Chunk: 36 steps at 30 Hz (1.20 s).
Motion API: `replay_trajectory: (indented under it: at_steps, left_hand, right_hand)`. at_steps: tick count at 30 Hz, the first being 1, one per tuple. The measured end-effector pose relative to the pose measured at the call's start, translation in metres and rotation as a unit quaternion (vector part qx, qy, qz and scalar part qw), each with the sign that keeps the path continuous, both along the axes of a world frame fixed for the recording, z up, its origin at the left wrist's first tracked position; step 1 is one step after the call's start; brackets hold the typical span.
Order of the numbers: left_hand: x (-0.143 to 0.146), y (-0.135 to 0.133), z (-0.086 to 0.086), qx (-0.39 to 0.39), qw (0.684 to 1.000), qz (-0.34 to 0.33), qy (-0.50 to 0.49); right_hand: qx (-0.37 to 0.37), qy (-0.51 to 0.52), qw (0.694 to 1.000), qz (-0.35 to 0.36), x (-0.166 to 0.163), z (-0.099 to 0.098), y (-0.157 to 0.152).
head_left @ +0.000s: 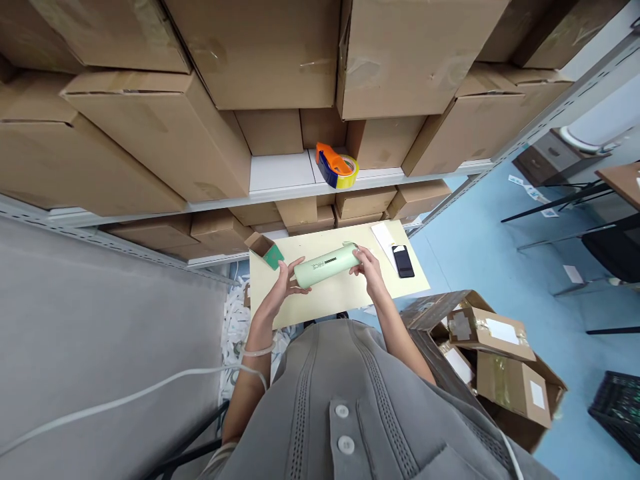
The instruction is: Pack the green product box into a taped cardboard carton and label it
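A pale green bottle (327,265) with dark lettering lies sideways between my two hands, above the cream tabletop (320,308). My left hand (285,285) grips its broad end, fingers curled around it. At the narrower end, where a small loop shows, my right hand (369,268) closes on it with thumb and fingers. Just beyond my left hand sits a small open carton (264,248) with a green flap or card at its mouth. To the right of my right hand lie a black phone (403,261) and a white sheet (384,240).
An orange and blue tape dispenser (336,165) with yellow tape rests on the shelf edge (280,195) ahead. Cardboard boxes (270,53) fill the shelves. A large open carton (440,333) holding packed parcels stands at lower right. A white cable (150,383) crosses at left.
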<state>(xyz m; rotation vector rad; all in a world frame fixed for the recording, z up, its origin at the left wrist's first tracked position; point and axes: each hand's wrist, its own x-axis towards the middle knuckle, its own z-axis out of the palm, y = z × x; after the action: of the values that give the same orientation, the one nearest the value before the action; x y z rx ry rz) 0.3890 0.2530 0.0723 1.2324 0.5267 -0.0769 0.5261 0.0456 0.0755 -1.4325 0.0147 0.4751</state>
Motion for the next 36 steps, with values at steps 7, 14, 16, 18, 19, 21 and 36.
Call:
replay_trajectory:
  at_steps: [7,14,16,18,19,21,36]
  left_hand:
    - [-0.001,-0.006,0.018,0.205,0.973,-0.036,-0.099]
    - [0.008,-0.009,0.027,0.32,0.94,0.006,-0.117]
    - [0.013,-0.016,0.03,0.325,0.934,0.039,-0.144]
    - [0.02,-0.025,0.034,0.338,0.922,0.079,-0.173]
    - [0.024,-0.03,0.037,0.339,0.917,0.095,-0.187]
    - [0.031,-0.041,0.042,0.327,0.915,0.113,-0.206]
    - [0.045,-0.016,0.067,0.338,0.915,0.118,-0.186]
  right_hand:
    - [-0.03,0.149,0.988,-0.003,-0.008,-0.024,0.001]
    - [-0.041,0.241,0.963,0.117,-0.007,-0.03,0.003]
    - [-0.04,0.288,0.942,0.165,-0.008,-0.032,0.005]
    - [-0.015,0.334,0.915,0.227,-0.011,-0.036,0.009]
    - [0.007,0.352,0.9,0.256,-0.015,-0.038,0.011]
    - [0.054,0.376,0.874,0.302,-0.023,-0.041,0.015]
    - [0.059,0.191,0.853,0.481,-0.034,-0.023,0.013]
